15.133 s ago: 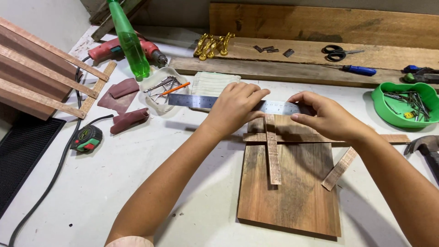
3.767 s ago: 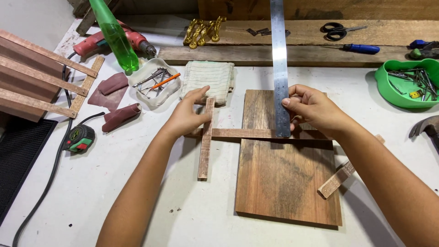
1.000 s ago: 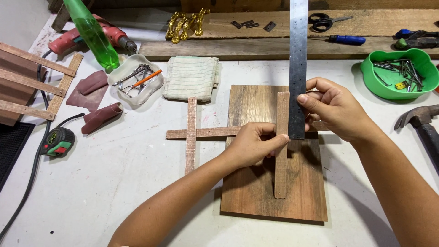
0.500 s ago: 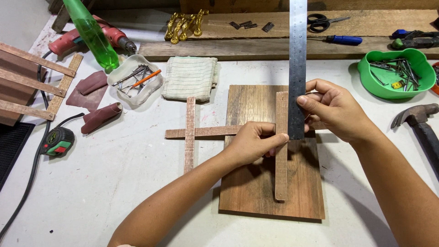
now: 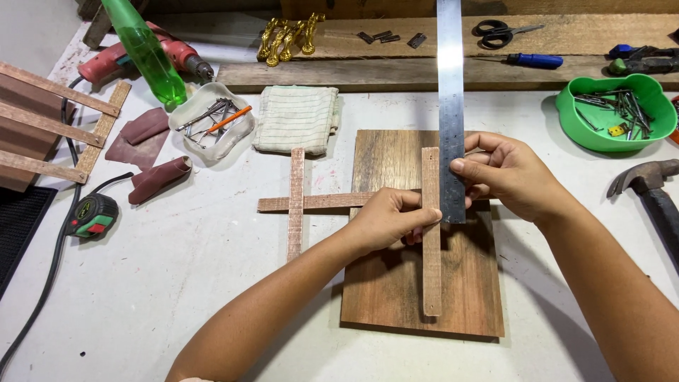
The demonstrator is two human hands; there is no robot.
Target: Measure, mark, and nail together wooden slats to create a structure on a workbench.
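Wood strip [image 5: 431,233], upright at frame centre on the brown board [image 5: 423,283], is being pinched by the left hand [image 5: 389,221]; right hand [image 5: 511,173] fingers are clamping the steel ruler [image 5: 450,106] flush beside it, evidently as a straightedge; a second strip [image 5: 296,204] is lying left, crossing a horizontal one [image 5: 315,202].

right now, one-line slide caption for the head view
Left hand steadies a thin upright wooden strip on a dark wooden board while right hand holds a steel ruler alongside.
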